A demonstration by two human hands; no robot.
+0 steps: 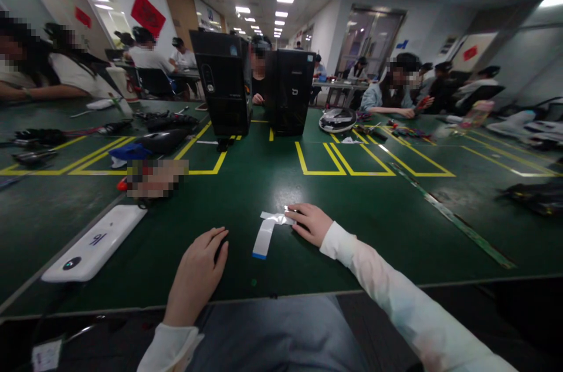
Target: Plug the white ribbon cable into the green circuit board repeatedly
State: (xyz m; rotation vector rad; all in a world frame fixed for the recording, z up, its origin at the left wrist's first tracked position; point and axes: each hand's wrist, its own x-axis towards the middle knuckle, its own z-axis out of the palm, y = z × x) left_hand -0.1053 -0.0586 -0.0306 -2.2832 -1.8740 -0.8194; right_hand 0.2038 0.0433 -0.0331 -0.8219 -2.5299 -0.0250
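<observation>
Touching the right end of a flat white strip (264,236), the right hand (312,224) lies palm down on the green table (246,196). The strip is bent, and its long part runs left and nearer, to a blue end (259,256). It lies between the two hands. The right hand's fingers are a little spread; I cannot tell if they pinch the strip or just press on it. The left hand (200,263) holds nothing I can see. It rests left of the strip, apart from it, with its thumb away from the fingers.

The fingertips of the right hand hide part of the strip's right end, and shine makes its bend hard to see. Farther left, blurry squares cover a thing near the white case (94,243).
</observation>
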